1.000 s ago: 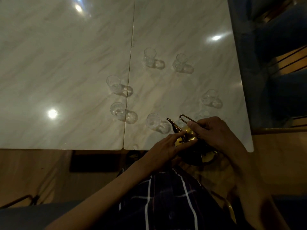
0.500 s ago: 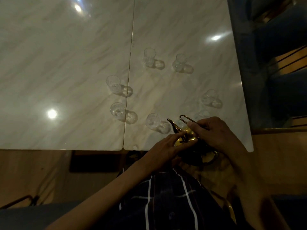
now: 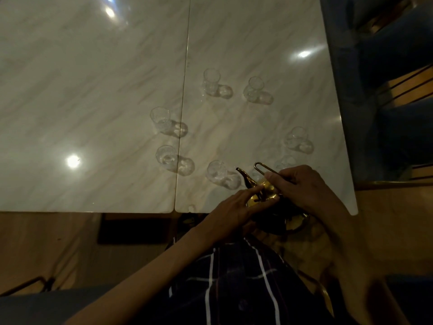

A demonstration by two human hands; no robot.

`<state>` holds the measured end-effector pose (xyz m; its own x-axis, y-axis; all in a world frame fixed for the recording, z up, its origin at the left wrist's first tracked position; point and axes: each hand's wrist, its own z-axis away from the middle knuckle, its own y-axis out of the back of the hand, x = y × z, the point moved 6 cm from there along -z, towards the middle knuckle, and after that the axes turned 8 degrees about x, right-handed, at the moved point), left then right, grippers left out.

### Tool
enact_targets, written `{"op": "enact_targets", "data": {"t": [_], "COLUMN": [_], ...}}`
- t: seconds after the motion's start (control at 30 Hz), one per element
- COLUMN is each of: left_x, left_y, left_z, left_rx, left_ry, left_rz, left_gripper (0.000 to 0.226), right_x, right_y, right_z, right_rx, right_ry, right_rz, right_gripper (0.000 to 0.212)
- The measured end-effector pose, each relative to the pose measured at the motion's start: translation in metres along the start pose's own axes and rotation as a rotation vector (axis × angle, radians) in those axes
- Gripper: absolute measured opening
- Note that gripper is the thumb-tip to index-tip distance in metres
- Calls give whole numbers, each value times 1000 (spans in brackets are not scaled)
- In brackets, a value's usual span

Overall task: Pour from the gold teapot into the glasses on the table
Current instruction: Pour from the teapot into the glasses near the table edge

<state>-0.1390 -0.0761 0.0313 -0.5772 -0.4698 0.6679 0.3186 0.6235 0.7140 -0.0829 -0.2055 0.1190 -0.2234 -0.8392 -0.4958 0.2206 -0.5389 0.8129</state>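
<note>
The gold teapot [image 3: 260, 191] sits at the near edge of the marble table [image 3: 93, 90], spout pointing up-left toward a clear glass [image 3: 216, 173]. My right hand [image 3: 302, 184] grips the teapot's thin wire handle, which sticks out above the fingers. My left hand [image 3: 232, 212] rests with straight fingers on the teapot's lid and body. Several clear glasses stand in a ring: two at the back [image 3: 212, 80] [image 3: 254, 89], two on the left [image 3: 161, 119] [image 3: 167, 156], two on the right [image 3: 296, 138] [image 3: 284, 161]. The liquid level in them cannot be told.
A seam [image 3: 185, 90] runs down the table between two slabs. Blue upholstered seats [image 3: 398, 78] stand beyond the table's right edge. My lap in a dark checked cloth [image 3: 234, 277] lies below the table's near edge, over a wooden floor.
</note>
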Motion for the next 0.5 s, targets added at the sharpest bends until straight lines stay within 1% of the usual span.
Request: {"op": "enact_targets", "data": {"t": [0.33, 0.5], "left_x": [1, 1], "left_y": [1, 1], "left_z": [3, 5], "left_rx": [4, -5], "left_ry": [-4, -10], "left_rz": [21, 36], "left_gripper": [72, 74], "right_x": [1, 3], "right_y": [-3, -5], "right_z": [3, 4], "right_rx": [-2, -2], "right_ry": [-17, -27], "right_rz": [5, -3], "right_gripper": [54, 53]}}
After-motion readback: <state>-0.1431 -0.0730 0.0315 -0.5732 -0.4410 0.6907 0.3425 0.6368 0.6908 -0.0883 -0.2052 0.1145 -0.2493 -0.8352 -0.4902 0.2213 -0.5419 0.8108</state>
